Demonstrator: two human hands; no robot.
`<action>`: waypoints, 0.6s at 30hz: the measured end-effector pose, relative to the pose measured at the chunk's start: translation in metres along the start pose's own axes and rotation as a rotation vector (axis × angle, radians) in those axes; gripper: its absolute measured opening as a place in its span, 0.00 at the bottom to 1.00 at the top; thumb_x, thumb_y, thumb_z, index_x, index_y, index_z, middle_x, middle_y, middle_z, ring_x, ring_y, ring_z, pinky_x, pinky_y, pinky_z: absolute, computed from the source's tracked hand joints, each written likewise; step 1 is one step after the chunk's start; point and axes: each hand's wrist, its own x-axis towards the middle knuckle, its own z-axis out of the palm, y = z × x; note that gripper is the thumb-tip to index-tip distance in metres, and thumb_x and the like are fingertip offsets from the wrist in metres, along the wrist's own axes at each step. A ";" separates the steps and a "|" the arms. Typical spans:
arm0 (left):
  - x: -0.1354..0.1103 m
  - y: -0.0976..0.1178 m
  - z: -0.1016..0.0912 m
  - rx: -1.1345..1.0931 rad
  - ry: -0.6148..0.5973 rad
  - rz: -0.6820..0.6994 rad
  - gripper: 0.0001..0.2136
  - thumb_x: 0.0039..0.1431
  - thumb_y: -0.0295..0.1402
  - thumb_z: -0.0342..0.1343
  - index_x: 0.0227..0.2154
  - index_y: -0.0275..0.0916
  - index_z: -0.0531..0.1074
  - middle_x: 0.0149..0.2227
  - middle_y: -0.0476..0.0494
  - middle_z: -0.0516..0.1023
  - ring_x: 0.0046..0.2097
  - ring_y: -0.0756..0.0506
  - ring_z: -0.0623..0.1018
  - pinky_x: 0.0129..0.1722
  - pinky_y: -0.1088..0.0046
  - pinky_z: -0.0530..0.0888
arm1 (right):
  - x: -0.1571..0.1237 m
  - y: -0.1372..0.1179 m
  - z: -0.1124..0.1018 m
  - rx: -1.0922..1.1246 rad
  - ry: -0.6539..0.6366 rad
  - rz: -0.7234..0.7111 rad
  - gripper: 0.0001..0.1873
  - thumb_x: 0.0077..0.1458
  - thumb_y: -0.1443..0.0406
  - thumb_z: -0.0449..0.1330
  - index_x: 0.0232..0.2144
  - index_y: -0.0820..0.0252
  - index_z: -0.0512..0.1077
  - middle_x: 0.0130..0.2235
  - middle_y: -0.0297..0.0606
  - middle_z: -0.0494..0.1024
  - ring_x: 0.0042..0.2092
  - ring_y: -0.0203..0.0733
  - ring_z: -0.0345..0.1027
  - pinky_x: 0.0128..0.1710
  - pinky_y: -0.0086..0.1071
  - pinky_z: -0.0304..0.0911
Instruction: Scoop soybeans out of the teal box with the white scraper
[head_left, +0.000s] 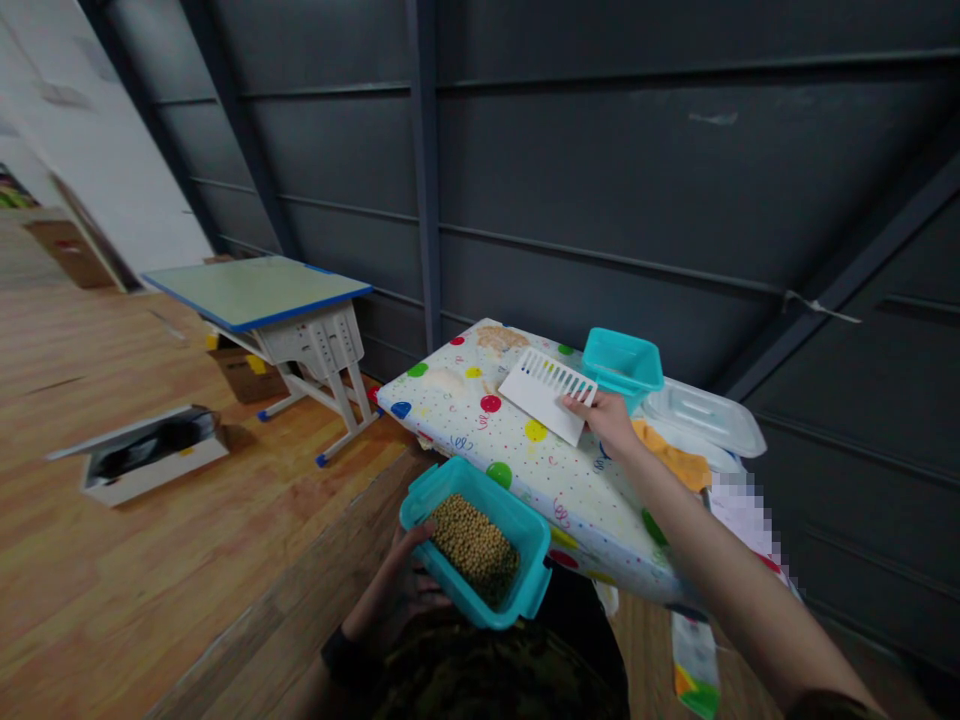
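Note:
My left hand [409, 575] grips the left side of a teal plastic container [536, 530], its thumb over the rim. Yellowish round beans [469, 535], like soybeans, partly fill it, with darker green ones at the near end. The container is held low at the table's front edge. My right hand [609, 420] pinches a flat white plate with a row of slots [541, 395], like a comb-shaped scraper, by its right end. It is over the patterned tablecloth [517, 470]. Beyond it lies a spread of small tan pieces [502, 338], with a pale patch [445, 380] to the left.
A second teal container [622, 358] stands at the table's back, beside a clear plastic lid [709, 415] and an orange cloth [671, 458]. Behind rises a dark metal wall [600, 180]. Left are a school desk [262, 285] and an open white box [157, 460] on the floor.

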 end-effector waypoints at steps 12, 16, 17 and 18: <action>0.001 -0.005 -0.006 0.032 0.066 0.103 0.56 0.45 0.50 0.82 0.73 0.46 0.59 0.51 0.35 0.87 0.53 0.23 0.90 0.48 0.50 0.85 | -0.003 0.004 -0.016 0.047 0.010 0.054 0.37 0.33 0.35 0.81 0.31 0.59 0.84 0.32 0.44 0.87 0.31 0.48 0.76 0.29 0.39 0.71; 0.002 -0.004 -0.009 0.045 0.072 0.087 0.57 0.44 0.55 0.81 0.74 0.46 0.59 0.47 0.37 0.86 0.52 0.23 0.90 0.48 0.50 0.85 | 0.001 0.010 -0.022 -0.146 0.124 -0.148 0.34 0.46 0.32 0.74 0.27 0.58 0.83 0.26 0.39 0.82 0.30 0.48 0.73 0.30 0.39 0.68; 0.000 -0.002 -0.007 0.054 0.087 0.070 0.55 0.47 0.57 0.79 0.73 0.46 0.59 0.46 0.38 0.86 0.51 0.24 0.91 0.48 0.50 0.85 | 0.001 0.012 -0.022 -0.215 0.134 -0.188 0.34 0.50 0.32 0.72 0.26 0.57 0.82 0.24 0.38 0.80 0.29 0.48 0.72 0.29 0.38 0.66; -0.001 0.000 -0.004 0.065 0.095 0.066 0.53 0.50 0.58 0.78 0.73 0.46 0.59 0.45 0.39 0.86 0.49 0.25 0.91 0.47 0.51 0.85 | -0.001 0.014 -0.021 -0.276 0.138 -0.214 0.34 0.52 0.33 0.70 0.24 0.57 0.81 0.22 0.37 0.77 0.28 0.48 0.71 0.29 0.38 0.64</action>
